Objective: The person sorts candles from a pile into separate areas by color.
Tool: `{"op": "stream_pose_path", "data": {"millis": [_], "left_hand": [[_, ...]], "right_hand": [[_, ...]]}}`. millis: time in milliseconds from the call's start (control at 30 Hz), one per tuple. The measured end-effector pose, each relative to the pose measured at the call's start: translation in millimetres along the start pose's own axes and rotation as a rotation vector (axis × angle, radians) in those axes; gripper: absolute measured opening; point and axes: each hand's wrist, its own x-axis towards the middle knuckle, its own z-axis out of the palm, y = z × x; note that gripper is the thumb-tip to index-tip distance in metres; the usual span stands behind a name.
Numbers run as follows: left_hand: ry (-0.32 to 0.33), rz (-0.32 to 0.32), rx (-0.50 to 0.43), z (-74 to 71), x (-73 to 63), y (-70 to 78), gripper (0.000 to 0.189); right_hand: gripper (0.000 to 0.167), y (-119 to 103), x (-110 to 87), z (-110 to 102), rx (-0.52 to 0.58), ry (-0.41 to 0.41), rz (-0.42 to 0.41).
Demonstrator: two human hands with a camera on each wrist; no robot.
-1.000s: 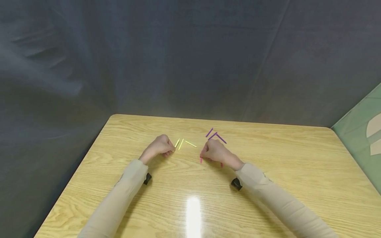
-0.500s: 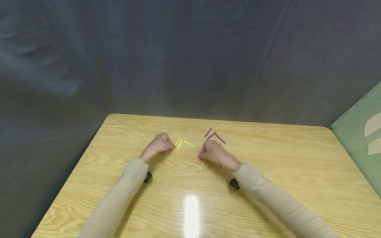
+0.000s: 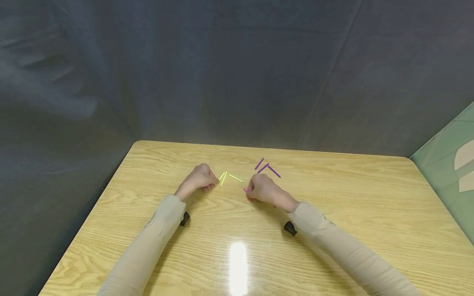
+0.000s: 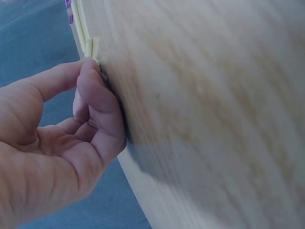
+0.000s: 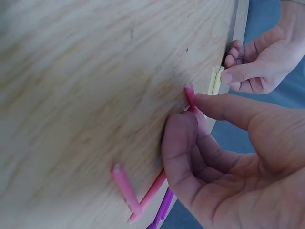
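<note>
Right wrist view: right fingers [image 5: 177, 143] partly hide the held pink stick [image 5: 189, 95] and one end of another pink stick [image 5: 151, 193]. Left wrist view: left fingers [image 4: 97, 93] cover the near end of a yellow stick [image 4: 88, 49]; beyond them, a purple stick [image 4: 67, 4] is cropped.

No readable text anywhere here! Well out to the right of the right hand [image 3: 264, 188]'s grip, pale shapes [image 3: 465, 156] on the green panel [image 3: 438, 160] spell nothing legible; just behind that grip, the sleeve [image 3: 333, 238] shows a faint mark [image 3: 328, 220], too small to read.
</note>
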Motion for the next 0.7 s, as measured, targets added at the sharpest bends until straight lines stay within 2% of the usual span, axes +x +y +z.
{"op": "stream_pose_path", "data": {"millis": [300,700], "left_hand": [[-0.016,0.03,0.013,4.5,0.5,-4.5,0.021],[-0.055,0.003,0.034,2.5,-0.8,-1.6,0.024]], "right_hand": [[0.025,1.3,-1.2,4.8,0.006,-0.015,0.016],[0.02,5.6,-0.5,6.7,0.029,-0.017,-0.017]]}}
